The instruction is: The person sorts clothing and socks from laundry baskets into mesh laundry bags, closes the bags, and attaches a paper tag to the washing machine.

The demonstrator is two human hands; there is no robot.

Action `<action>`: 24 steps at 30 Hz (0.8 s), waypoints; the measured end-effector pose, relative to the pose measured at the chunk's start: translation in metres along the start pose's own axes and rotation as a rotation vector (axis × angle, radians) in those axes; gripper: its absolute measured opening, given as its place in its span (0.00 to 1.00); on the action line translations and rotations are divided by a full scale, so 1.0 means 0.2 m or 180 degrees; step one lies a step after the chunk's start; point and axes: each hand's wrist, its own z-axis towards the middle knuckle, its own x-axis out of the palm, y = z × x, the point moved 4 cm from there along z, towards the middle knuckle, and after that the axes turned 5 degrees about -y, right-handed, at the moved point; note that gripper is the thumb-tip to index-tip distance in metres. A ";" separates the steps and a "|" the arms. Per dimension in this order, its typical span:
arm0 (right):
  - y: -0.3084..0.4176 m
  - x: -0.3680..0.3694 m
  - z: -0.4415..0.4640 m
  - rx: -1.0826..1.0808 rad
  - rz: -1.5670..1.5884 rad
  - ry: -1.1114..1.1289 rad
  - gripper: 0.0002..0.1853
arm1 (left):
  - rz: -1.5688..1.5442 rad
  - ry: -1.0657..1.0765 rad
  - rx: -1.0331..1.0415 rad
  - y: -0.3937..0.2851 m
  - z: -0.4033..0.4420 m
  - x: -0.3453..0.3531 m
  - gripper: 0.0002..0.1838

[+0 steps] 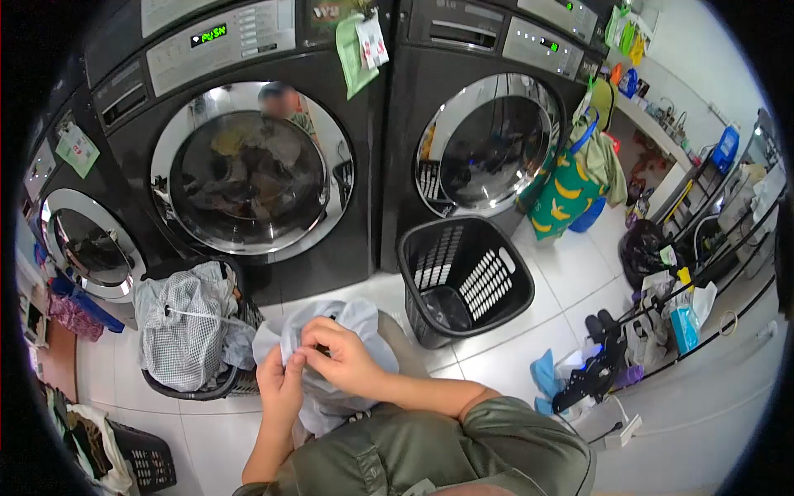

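Note:
A whitish, thin mesh-like bag (368, 326) bulges in front of my body, with its upper edge bunched between my fingers. My left hand (279, 380) pinches that edge on the left side. Close beside it, my right hand (337, 351) grips the same edge with thumb and fingers pressed together. The bag's contents are mostly hidden by my hands. To the left, a black basket (186, 394) holds a white net bag (184, 326) and grey cloth.
Front-loading machines (364, 198) line the far side. An empty black basket (467, 281) stands right of the bag. A banana-print bag (562, 194) hangs at the right machine. Another filled basket (149, 455) is at lower left. Shoes (604, 343) and bags lie at right.

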 end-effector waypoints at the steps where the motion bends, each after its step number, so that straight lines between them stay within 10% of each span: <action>1: 0.02 0.00 0.01 -0.0044 -0.0018 0.0036 0.06 | 0.0072 0.0137 -0.0062 -0.01 0.00 0.00 0.12; 6: 0.08 -0.06 0.01 -0.0523 -0.0567 -0.0562 0.04 | 0.0667 0.0059 0.0161 -0.03 -0.03 -0.11 0.13; 12: -0.38 -0.55 0.25 -0.0475 -0.1438 -0.2011 0.06 | -0.1752 -0.1787 0.0089 -0.14 -0.34 -0.59 0.28; 13: -0.47 -0.58 0.26 -0.0230 -0.1398 -0.1800 0.08 | -0.0797 -0.0833 0.0391 0.06 -0.36 -0.88 0.27; 16: -0.71 -0.51 0.18 0.0617 -0.0823 -0.0944 0.07 | -0.2719 -0.1840 -0.0724 0.04 -0.15 -0.84 0.18; 20: -0.93 -0.46 -0.03 0.2068 -0.0905 -0.0407 0.25 | 0.2330 -0.2191 -0.0978 0.14 -0.30 -0.87 0.30; 21: -0.97 -0.43 -0.08 0.2657 -0.1406 -0.0165 0.27 | 0.2705 -0.2029 0.0044 0.17 -0.34 -0.81 0.37; 24: -1.24 -0.15 -0.27 0.2912 -0.0416 0.0584 0.33 | 0.2260 -0.0810 -0.0089 0.18 -0.35 -0.46 0.44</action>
